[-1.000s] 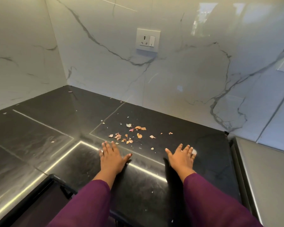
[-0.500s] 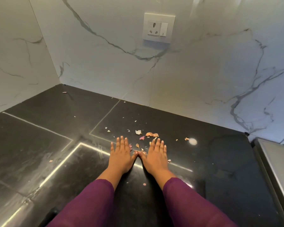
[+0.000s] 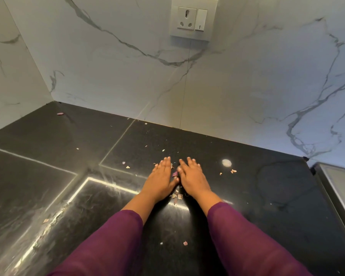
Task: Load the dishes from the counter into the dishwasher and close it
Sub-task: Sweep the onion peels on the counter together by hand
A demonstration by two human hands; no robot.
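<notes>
My left hand and my right hand lie flat, palms down, side by side on the black counter. Their fingers are straight and the thumbs almost meet. Small pink and tan peel scraps sit in the gap between the two hands, and a few more scraps lie just behind the thumbs. Neither hand holds anything. No dishes and no dishwasher are in view.
A white marble wall with a socket and switch plate rises behind the counter. Loose scraps and a pale round spot lie right of my hands. A grey metal surface adjoins the counter's right edge.
My hands, wide apart a second ago, have slid together over the scattered scraps and pushed forward, gathering most of them between the palms. The view has moved closer to the wall.
</notes>
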